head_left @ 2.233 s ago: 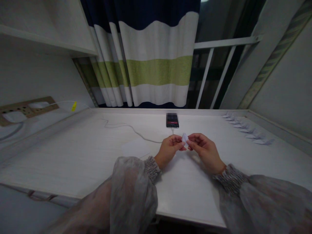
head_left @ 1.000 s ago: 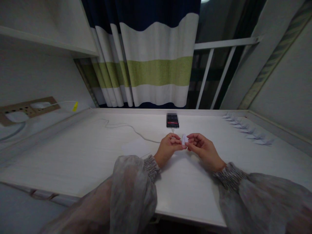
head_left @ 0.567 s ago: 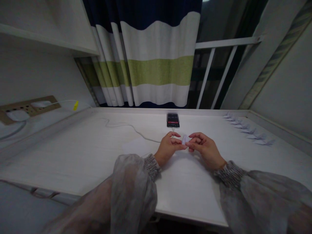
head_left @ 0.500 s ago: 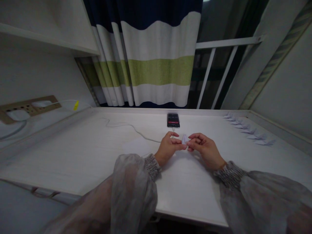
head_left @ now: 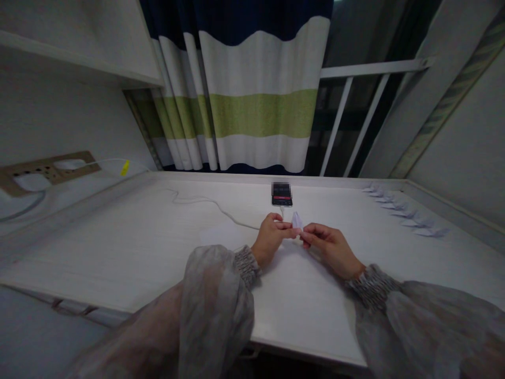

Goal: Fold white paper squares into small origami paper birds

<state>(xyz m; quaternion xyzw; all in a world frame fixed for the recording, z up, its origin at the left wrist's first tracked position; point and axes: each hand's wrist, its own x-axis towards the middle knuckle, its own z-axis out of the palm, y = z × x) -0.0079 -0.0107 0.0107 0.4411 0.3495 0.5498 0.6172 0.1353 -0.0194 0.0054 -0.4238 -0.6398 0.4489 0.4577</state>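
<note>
A small white folded paper piece (head_left: 296, 221) stands just above the white desk (head_left: 158, 247), pinched between both my hands. My left hand (head_left: 271, 239) grips its left side with thumb and fingers closed; a ring shows on one finger. My right hand (head_left: 327, 247) pinches its lower right side, fingers curled. Both wrists rest low over the desk, in loose grey sleeves.
A phone (head_left: 281, 193) lies behind my hands, a white cable (head_left: 213, 206) running left from it. Several folded paper pieces (head_left: 402, 213) line the desk's right edge. A power strip (head_left: 43, 169) sits on the left ledge. A striped curtain (head_left: 256, 95) and white rail (head_left: 374, 68) stand behind.
My hands stay together on the paper piece; the fingers have shifted and closed tighter, and the paper's tip now points up more. The view has drifted slightly.
</note>
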